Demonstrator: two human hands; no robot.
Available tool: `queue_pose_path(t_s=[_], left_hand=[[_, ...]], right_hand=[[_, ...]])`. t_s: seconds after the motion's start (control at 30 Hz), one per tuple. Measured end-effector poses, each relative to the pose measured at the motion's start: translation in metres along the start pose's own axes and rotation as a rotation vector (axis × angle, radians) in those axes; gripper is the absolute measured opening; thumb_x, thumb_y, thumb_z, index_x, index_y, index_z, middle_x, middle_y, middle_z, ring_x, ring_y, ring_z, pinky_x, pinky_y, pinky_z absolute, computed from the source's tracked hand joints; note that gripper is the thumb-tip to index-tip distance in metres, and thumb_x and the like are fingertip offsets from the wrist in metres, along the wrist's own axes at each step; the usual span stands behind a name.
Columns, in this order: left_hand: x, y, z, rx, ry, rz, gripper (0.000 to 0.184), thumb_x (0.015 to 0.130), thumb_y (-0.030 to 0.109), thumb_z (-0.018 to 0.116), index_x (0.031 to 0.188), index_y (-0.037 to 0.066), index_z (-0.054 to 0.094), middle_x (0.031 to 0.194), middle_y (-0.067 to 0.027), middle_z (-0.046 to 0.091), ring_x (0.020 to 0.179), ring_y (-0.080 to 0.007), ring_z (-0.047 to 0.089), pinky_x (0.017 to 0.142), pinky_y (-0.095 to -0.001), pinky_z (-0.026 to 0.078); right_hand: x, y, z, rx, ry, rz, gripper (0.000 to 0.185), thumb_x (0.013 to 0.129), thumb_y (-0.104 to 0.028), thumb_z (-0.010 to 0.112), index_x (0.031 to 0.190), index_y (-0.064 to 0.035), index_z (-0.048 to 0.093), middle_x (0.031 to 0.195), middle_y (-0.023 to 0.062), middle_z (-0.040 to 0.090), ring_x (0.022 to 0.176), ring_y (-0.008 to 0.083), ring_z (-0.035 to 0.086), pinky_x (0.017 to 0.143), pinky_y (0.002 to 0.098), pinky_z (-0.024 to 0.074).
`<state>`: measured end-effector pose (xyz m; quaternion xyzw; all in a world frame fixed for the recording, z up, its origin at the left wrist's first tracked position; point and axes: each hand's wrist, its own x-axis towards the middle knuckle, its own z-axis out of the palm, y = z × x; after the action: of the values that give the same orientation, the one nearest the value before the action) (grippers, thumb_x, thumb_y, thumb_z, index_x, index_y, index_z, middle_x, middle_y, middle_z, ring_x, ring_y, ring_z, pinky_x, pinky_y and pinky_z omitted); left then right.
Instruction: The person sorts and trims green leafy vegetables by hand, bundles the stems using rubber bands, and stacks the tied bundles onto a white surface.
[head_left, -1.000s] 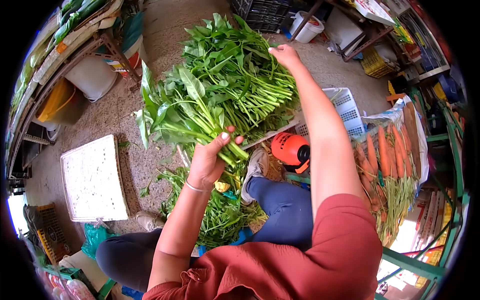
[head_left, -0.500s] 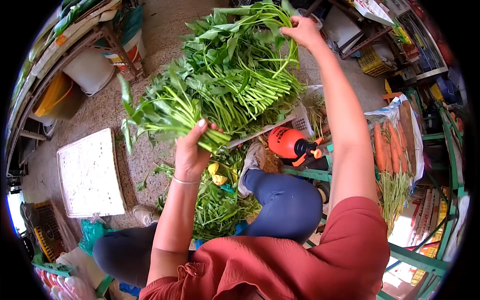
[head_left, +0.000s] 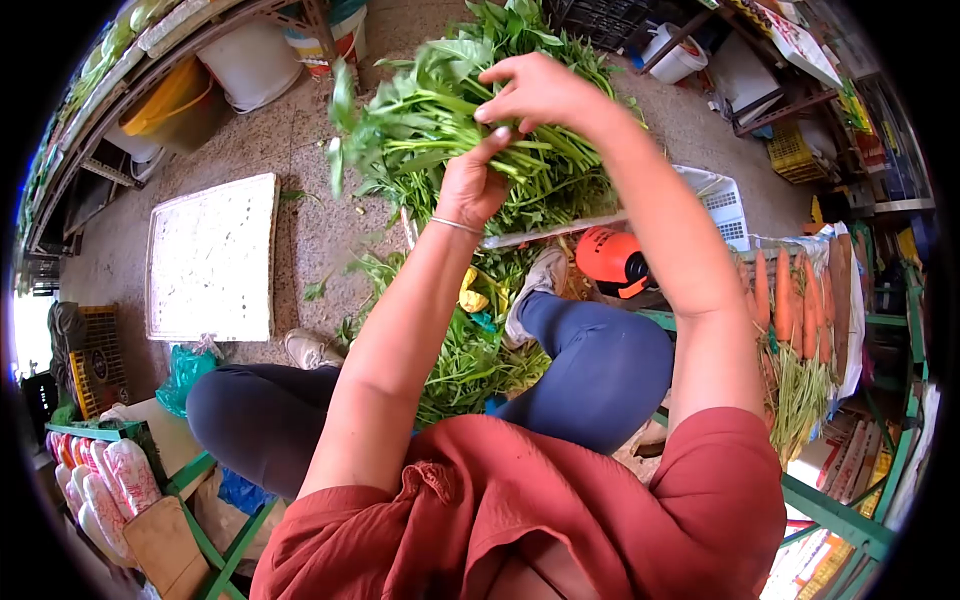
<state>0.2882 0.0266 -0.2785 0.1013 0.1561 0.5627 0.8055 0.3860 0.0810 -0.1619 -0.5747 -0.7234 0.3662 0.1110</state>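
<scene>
My left hand [head_left: 474, 185] is closed around the cut stems of a bunch of water spinach [head_left: 425, 115], whose leaves point up and left. Right above it, my right hand [head_left: 545, 95] lies against the bunch with thumb and forefinger apart; its other fingers are partly hidden. Behind both hands, a larger heap of the same greens [head_left: 575, 185] rests on a white crate [head_left: 715, 200]. Loose leaves and stems [head_left: 465, 365] cover the floor between my feet, with a small yellow thing [head_left: 472, 292] among them.
An orange spray bottle [head_left: 606, 255] stands by the crate, partly behind my right forearm. Carrots [head_left: 790, 300] with their tops lie on a green-framed stand at right. A white board [head_left: 212, 258] lies on the floor at left. Buckets [head_left: 250, 60] sit beneath the left shelf.
My right hand has come down and left from the far side of the heap to the bunch. My left hand has moved up and right with the bunch. The view has shifted.
</scene>
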Motion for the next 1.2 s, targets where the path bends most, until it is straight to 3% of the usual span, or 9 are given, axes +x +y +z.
queue_pose_path(t_s=[0.07, 0.17, 0.33, 0.53, 0.63, 0.8, 1.0, 1.07, 1.2], left_hand=[[-0.001, 0.001, -0.014, -0.063, -0.007, 0.004, 0.03, 0.078, 0.008, 0.059, 0.106, 0.003, 0.05, 0.099, -0.0107, 0.058, 0.091, -0.024, 0.056, 0.086, -0.0393, 0.044], [0.0, 0.006, -0.034, -0.138, 0.08, -0.046, 0.03, 0.078, 0.011, 0.06, 0.105, 0.002, 0.05, 0.102, -0.015, 0.057, 0.093, -0.0292, 0.055, 0.088, -0.043, 0.043], [-0.008, 0.014, -0.04, -0.151, 0.087, -0.027, 0.029, 0.078, 0.011, 0.06, 0.104, 0.002, 0.05, 0.101, -0.0142, 0.056, 0.094, -0.0286, 0.054, 0.089, -0.0447, 0.042], [-0.018, 0.026, -0.049, -0.169, 0.077, 0.0, 0.027, 0.08, 0.012, 0.059, 0.103, 0.002, 0.05, 0.099, -0.013, 0.057, 0.093, -0.0258, 0.055, 0.086, -0.0394, 0.044], [-0.031, 0.04, -0.048, -0.073, 0.024, -0.123, 0.022, 0.082, 0.01, 0.056, 0.099, -0.002, 0.05, 0.094, -0.0141, 0.058, 0.083, -0.0256, 0.057, 0.078, -0.0367, 0.048], [-0.063, 0.05, -0.083, 0.144, 0.071, -0.203, 0.028, 0.08, 0.009, 0.057, 0.106, -0.001, 0.051, 0.096, -0.0125, 0.059, 0.084, -0.0216, 0.058, 0.074, -0.0366, 0.05], [-0.115, 0.025, -0.091, 0.141, 0.302, -0.023, 0.022, 0.076, 0.013, 0.065, 0.095, 0.006, 0.059, 0.091, -0.0018, 0.06, 0.086, -0.0144, 0.052, 0.081, -0.0329, 0.04], [-0.123, 0.022, -0.106, 0.135, 0.316, -0.055, 0.023, 0.075, 0.016, 0.067, 0.094, 0.006, 0.06, 0.09, -0.001, 0.06, 0.088, -0.0134, 0.05, 0.083, -0.0318, 0.036], [-0.13, 0.019, -0.126, 0.133, 0.385, -0.14, 0.017, 0.079, 0.015, 0.062, 0.091, 0.004, 0.06, 0.086, -0.0015, 0.059, 0.085, -0.0133, 0.052, 0.08, -0.0296, 0.041]], right_hand=[[-0.016, 0.009, -0.024, 0.283, -0.014, -0.103, 0.044, 0.072, -0.024, 0.067, 0.11, -0.0033, 0.055, 0.089, 0.0053, 0.063, 0.071, 0.0111, 0.06, 0.054, 0.0219, 0.0474], [-0.022, 0.039, -0.045, 0.164, 0.332, -0.029, 0.041, 0.075, -0.032, 0.065, 0.105, -0.0045, 0.059, 0.088, 0.0068, 0.064, 0.074, 0.0135, 0.06, 0.06, 0.0257, 0.0482], [-0.035, 0.057, -0.004, -0.156, 0.01, -0.164, 0.048, 0.08, -0.037, 0.059, 0.114, -0.0045, 0.052, 0.106, 0.0085, 0.058, 0.098, 0.017, 0.053, 0.086, 0.0292, 0.041], [-0.03, 0.061, 0.049, 0.178, -0.282, -0.16, 0.044, 0.084, -0.039, 0.053, 0.108, -0.0029, 0.051, 0.085, 0.0045, 0.056, 0.081, 0.0092, 0.05, 0.07, 0.0245, 0.0417], [-0.035, 0.052, 0.058, 0.473, -0.415, 0.113, 0.035, 0.085, -0.036, 0.054, 0.101, -0.0041, 0.053, 0.072, 0.001, 0.052, 0.066, 0.0082, 0.051, 0.058, 0.0239, 0.0417], [-0.035, 0.044, 0.093, 0.327, -0.07, 0.171, 0.026, 0.084, -0.029, 0.055, 0.085, -0.0034, 0.054, 0.063, 0.0009, 0.051, 0.054, 0.0093, 0.048, 0.051, 0.025, 0.0412], [-0.059, 0.038, 0.202, -0.155, 0.303, -0.234, 0.032, 0.088, -0.029, 0.041, 0.091, 0.0012, 0.05, 0.084, 0.0207, 0.054, 0.076, 0.0348, 0.054, 0.068, 0.0413, 0.044], [-0.07, 0.042, 0.219, -0.029, 0.28, -0.257, 0.038, 0.088, -0.025, 0.038, 0.109, 0.0047, 0.047, 0.089, 0.0202, 0.049, 0.083, 0.0334, 0.051, 0.075, 0.0388, 0.0417], [-0.087, 0.048, 0.242, 0.095, 0.296, -0.29, 0.039, 0.087, -0.024, 0.042, 0.114, 0.0042, 0.048, 0.092, 0.0163, 0.048, 0.088, 0.0284, 0.05, 0.078, 0.0335, 0.0406]])
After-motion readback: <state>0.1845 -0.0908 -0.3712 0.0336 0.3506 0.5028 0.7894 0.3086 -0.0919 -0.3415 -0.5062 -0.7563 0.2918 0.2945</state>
